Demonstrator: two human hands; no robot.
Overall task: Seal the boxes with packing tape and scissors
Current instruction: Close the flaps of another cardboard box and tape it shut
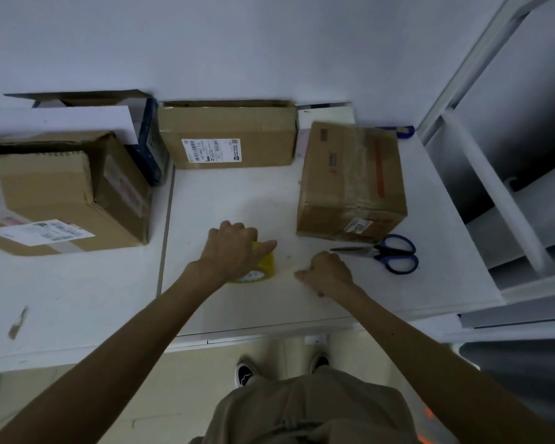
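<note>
We see only a yellow edge of the tape roll (267,268); our left hand (233,251) hides the rest. We cannot tell whether the curled fingers of our right hand (326,273) pinch anything. The left box (45,193) runs off the edge of view, and the print on its label (40,232) is too small to read.

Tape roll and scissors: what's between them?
Head view: the right hand, fingers curled, lies between the yellow tape roll, which the left hand grips, and the blue-handled scissors.
</note>
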